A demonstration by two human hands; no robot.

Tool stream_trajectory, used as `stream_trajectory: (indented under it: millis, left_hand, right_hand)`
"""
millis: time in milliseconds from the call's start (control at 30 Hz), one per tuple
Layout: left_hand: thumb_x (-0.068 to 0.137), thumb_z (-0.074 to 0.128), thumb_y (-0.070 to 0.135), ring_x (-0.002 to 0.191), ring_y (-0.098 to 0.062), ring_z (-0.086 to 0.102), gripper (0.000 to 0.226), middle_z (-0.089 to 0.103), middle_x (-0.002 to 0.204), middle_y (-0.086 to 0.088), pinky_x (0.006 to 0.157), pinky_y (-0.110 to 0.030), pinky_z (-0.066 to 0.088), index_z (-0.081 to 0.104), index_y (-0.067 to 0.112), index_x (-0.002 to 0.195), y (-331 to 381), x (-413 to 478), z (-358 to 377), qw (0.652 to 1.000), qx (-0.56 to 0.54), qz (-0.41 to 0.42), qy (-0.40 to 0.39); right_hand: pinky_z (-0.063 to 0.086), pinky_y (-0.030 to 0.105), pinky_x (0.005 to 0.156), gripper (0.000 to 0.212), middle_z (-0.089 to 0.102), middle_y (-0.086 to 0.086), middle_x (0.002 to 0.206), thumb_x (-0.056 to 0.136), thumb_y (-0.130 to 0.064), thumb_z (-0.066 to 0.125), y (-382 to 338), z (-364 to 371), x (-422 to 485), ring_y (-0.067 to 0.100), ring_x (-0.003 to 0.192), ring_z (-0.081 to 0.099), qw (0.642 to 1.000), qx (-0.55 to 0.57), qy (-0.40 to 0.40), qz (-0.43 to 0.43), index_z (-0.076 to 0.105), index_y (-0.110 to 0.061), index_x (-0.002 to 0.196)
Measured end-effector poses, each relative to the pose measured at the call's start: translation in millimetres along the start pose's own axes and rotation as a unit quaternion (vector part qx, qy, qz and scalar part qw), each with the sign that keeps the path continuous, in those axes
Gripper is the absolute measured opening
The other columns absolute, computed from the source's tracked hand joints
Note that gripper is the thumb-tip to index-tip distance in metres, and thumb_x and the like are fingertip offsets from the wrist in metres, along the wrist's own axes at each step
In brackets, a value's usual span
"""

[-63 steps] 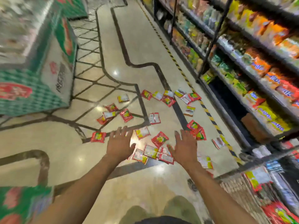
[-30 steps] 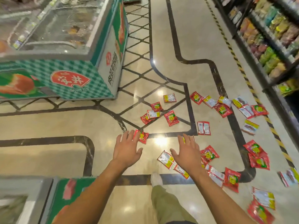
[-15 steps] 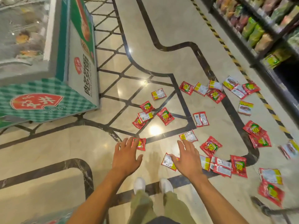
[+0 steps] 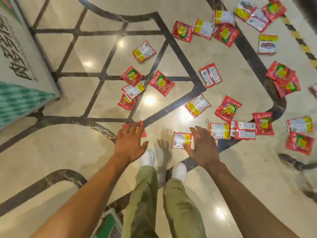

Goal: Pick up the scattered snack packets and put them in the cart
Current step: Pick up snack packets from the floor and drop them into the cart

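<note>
Closest to me are my green trousers (image 4: 145, 194) and white shoes (image 4: 179, 170). Just past them, my left hand (image 4: 129, 145) and right hand (image 4: 201, 148) reach down toward the floor (image 4: 68, 148). Both hands have their fingers spread apart and hold nothing. My left fingertips are over a red packet (image 4: 143, 133), and I cannot tell if they touch it. My right hand is just beside a white-backed packet (image 4: 180, 140), with my thumb over its edge.

So I think the job is only starting. Past my hands, snack packets (image 4: 228, 109) lie all over the floor. There is a row on the right (image 4: 243, 130), a little group in the middle (image 4: 161, 83), and more far away near the yellow and black stripe (image 4: 304, 48). All of these need picking up.

I cannot see the cart properly. I only see a dark blurry wheel (image 4: 289, 160) on the right. I cannot tell if any packets are in the cart.
</note>
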State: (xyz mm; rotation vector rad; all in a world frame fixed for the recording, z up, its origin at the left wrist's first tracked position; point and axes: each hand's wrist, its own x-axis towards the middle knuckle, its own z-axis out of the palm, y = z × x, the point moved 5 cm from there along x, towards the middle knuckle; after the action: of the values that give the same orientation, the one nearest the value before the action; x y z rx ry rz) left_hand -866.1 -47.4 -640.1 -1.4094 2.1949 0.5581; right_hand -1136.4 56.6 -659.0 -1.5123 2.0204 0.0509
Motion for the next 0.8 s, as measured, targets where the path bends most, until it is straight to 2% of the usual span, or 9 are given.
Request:
stream_trajectory:
  millis: [100,267,400,567,667,733,800]
  left_hand:
    - [0.094,0.050,0.060,0.150,-0.036,0.035,0.078,0.037,0.165,-0.008,0.118,-0.055,0.032,0.031,0.025,0.160,-15,44,79,1.000,0.002,-0.003,-0.023]
    - [0.097,0.049,0.060,0.153,-0.033,0.026,0.077,0.029,0.167,-0.006,0.121,-0.055,0.024,0.021,0.029,0.163,-48,124,211,0.998,0.009,-0.020,-0.057]
    - [0.095,0.054,0.055,0.150,-0.034,0.031,0.074,0.034,0.165,-0.007,0.120,-0.056,0.026,0.029,0.030,0.160,-85,187,307,0.997,-0.005,-0.042,-0.070]
    - [0.087,0.064,0.043,0.141,-0.041,0.044,0.071,0.045,0.155,-0.013,0.113,-0.064,0.035,0.041,0.020,0.150,-131,257,391,0.998,-0.003,-0.039,-0.056]
    - [0.078,0.078,0.036,0.143,-0.044,0.040,0.084,0.038,0.157,-0.015,0.108,-0.069,0.037,0.038,0.016,0.149,-155,284,423,0.998,0.006,-0.041,-0.046]
    - [0.074,0.084,0.043,0.148,-0.043,0.030,0.101,0.028,0.163,-0.015,0.109,-0.070,0.033,0.029,0.019,0.155,-166,300,438,0.997,0.018,-0.053,-0.054]
    - [0.072,0.086,0.046,0.149,-0.041,0.027,0.108,0.025,0.164,-0.013,0.110,-0.068,0.031,0.024,0.021,0.157,-170,314,448,0.996,0.016,-0.060,-0.059]
  right_hand:
    - [0.042,0.054,0.111,0.075,0.046,0.015,0.156,0.090,-0.057,0.058,31,77,34,0.039,0.143,0.043,0.999,-0.016,-0.027,0.008,0.044,-0.017,0.151]
    - [0.042,0.055,0.109,0.074,0.048,0.015,0.152,0.089,-0.053,0.063,76,210,87,0.039,0.141,0.043,0.998,-0.012,-0.056,0.019,0.044,-0.015,0.150]
    - [0.037,0.054,0.115,0.076,0.044,0.013,0.158,0.091,-0.051,0.067,106,309,130,0.037,0.147,0.038,0.995,-0.030,-0.094,0.024,0.042,-0.016,0.154]
    - [0.040,0.053,0.112,0.086,0.043,0.013,0.158,0.084,-0.044,0.076,144,400,182,0.037,0.145,0.039,0.991,-0.035,-0.124,0.022,0.038,-0.017,0.157]
    - [0.038,0.054,0.111,0.093,0.041,0.011,0.158,0.074,-0.030,0.085,156,432,205,0.037,0.144,0.039,0.991,-0.040,-0.123,0.018,0.040,-0.021,0.155]
    - [0.037,0.054,0.111,0.091,0.040,0.009,0.155,0.071,-0.026,0.085,161,448,216,0.037,0.143,0.038,0.992,-0.048,-0.119,0.020,0.041,-0.026,0.150]
    - [0.036,0.053,0.109,0.083,0.041,0.009,0.149,0.071,-0.023,0.082,166,455,225,0.038,0.138,0.040,0.994,-0.040,-0.101,0.029,0.044,-0.026,0.145]
